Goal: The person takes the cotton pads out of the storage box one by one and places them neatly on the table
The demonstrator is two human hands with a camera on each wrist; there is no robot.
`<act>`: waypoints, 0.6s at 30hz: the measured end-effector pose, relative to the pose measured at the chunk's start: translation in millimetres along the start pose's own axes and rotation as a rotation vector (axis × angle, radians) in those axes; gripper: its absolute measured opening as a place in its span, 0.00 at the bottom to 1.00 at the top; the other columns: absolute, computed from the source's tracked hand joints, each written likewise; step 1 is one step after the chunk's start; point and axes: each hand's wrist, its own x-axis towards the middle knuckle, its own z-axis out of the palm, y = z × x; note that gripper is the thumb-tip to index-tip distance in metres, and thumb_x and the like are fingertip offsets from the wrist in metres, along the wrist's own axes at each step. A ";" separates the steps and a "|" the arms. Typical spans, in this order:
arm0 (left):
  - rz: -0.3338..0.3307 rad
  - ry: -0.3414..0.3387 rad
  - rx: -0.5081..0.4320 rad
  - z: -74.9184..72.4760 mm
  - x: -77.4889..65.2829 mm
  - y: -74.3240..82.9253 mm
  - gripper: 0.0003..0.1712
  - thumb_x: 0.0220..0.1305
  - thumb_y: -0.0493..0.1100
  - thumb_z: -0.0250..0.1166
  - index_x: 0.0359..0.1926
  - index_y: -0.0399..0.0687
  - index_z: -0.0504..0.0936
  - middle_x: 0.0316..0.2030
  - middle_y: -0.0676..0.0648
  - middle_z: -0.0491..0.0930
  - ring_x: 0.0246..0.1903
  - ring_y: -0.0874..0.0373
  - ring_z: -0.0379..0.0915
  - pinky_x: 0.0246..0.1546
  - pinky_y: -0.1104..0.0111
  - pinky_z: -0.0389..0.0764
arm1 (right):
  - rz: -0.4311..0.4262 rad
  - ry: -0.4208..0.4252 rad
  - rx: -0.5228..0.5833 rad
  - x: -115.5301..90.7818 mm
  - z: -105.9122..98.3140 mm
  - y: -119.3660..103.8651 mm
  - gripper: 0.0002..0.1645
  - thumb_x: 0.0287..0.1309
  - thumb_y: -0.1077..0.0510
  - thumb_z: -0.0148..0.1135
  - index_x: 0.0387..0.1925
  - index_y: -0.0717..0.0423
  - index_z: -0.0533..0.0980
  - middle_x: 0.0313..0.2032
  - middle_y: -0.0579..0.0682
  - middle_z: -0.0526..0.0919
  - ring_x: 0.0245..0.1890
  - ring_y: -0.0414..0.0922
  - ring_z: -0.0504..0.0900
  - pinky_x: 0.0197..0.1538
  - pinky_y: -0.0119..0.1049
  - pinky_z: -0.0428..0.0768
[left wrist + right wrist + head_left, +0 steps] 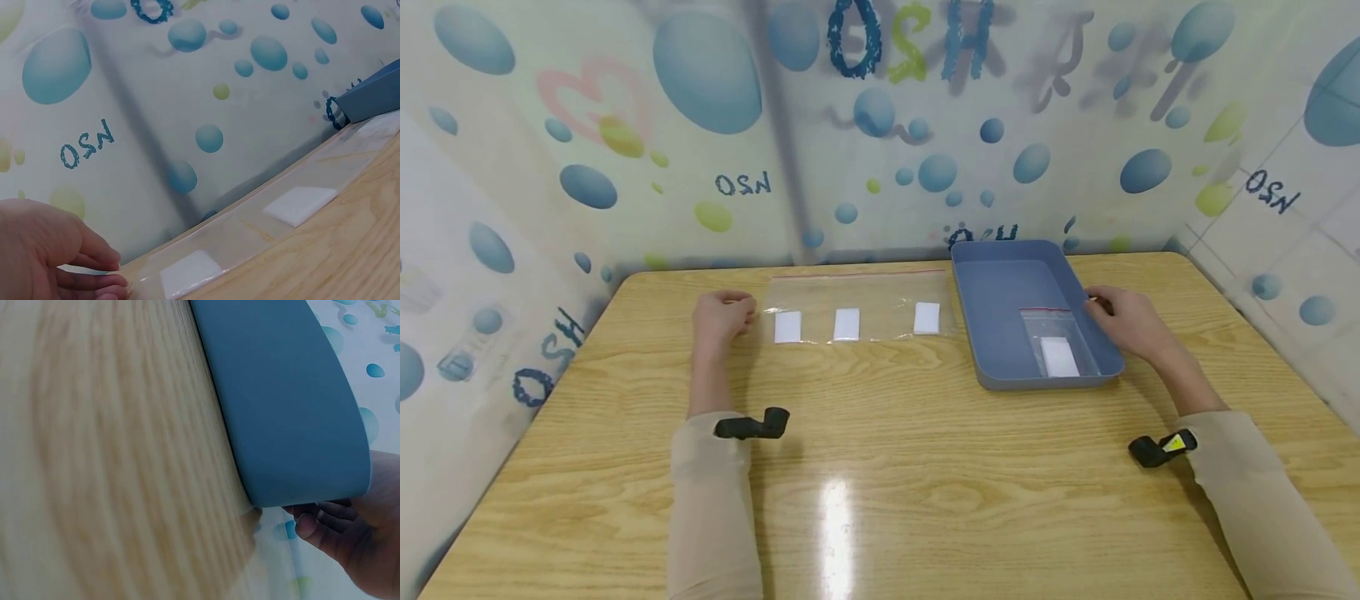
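Observation:
My left hand (722, 317) rests on the table at the left end of a long clear plastic strip (880, 292), its fingers loosely curled beside the strip's edge with nothing between them. Three white squares lie along the strip's near side: a left one (787, 327), a middle one (847, 324) and a right one (927, 318). My right hand (1126, 321) is at the outer right side of a blue-grey tray (1007, 271), fingers loosely bent close to its wall. Inside the tray, a small zip bag (1037, 325) with a red seal line holds white pieces (1060, 357).
The wooden table (925, 467) extends in front of both arms. Behind it stands a pale backdrop (850, 150) with blue and green bubbles, meeting the table's far edge. Each sleeve carries a black wrist camera, a left one (752, 425) and a right one (1161, 448).

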 end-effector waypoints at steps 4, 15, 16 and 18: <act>0.045 -0.007 0.019 3.0 -4.1 6.1 0.23 0.67 0.39 0.57 0.59 0.30 0.79 0.41 0.39 0.79 0.24 0.64 0.75 0.28 0.75 0.80 | -0.004 0.004 -0.003 -0.4 0.3 -0.7 0.23 0.76 0.60 0.49 0.57 0.78 0.73 0.33 0.62 0.81 0.27 0.47 0.72 0.30 0.39 0.70; 0.114 -0.043 0.053 13.9 -10.6 23.5 0.22 0.73 0.41 0.57 0.61 0.32 0.77 0.54 0.31 0.80 0.49 0.42 0.79 0.39 0.72 0.80 | -0.014 0.011 -0.002 -0.7 0.4 -0.4 0.22 0.76 0.60 0.49 0.57 0.78 0.73 0.31 0.60 0.81 0.27 0.47 0.71 0.30 0.38 0.69; 0.121 -0.045 0.053 14.6 -11.3 25.0 0.22 0.73 0.41 0.57 0.61 0.31 0.78 0.53 0.31 0.80 0.49 0.41 0.79 0.38 0.74 0.79 | -0.015 0.010 -0.001 -0.6 0.3 -0.5 0.22 0.76 0.60 0.49 0.57 0.78 0.73 0.31 0.60 0.81 0.27 0.46 0.71 0.30 0.37 0.69; 0.138 -0.044 0.057 15.8 -12.7 28.1 0.21 0.73 0.41 0.57 0.60 0.31 0.78 0.53 0.31 0.80 0.49 0.41 0.79 0.36 0.76 0.77 | -0.017 0.012 -0.002 -0.2 0.6 -0.3 0.22 0.76 0.60 0.50 0.56 0.78 0.73 0.32 0.60 0.81 0.27 0.46 0.71 0.30 0.37 0.69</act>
